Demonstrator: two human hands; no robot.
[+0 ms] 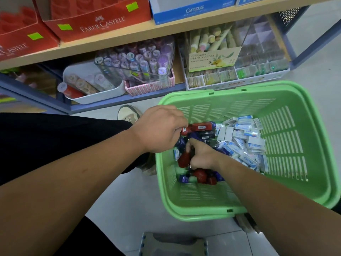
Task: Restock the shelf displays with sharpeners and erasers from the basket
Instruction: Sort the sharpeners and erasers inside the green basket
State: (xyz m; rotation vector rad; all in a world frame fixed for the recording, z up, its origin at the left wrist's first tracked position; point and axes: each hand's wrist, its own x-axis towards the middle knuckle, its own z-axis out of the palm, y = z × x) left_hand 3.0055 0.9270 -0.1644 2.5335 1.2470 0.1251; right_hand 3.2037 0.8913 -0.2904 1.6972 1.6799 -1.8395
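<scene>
Entry — basket (317, 182), green, on the floor at right, near side of the shelf (129, 36).

Contents: sharpeners (201, 177), red and blue, heaped in the left half; erasers (245, 143), white-and-blue packs, in the right half.

Left hand (158, 129): fingers curled round a long red sharpener (200, 127), its long axis running left to right at the heap's far side.

Right hand (202, 157): closed round a second red sharpener (183, 160), just nearer.

The erasers lie to the right of both hands — my right hand is closer.
</scene>
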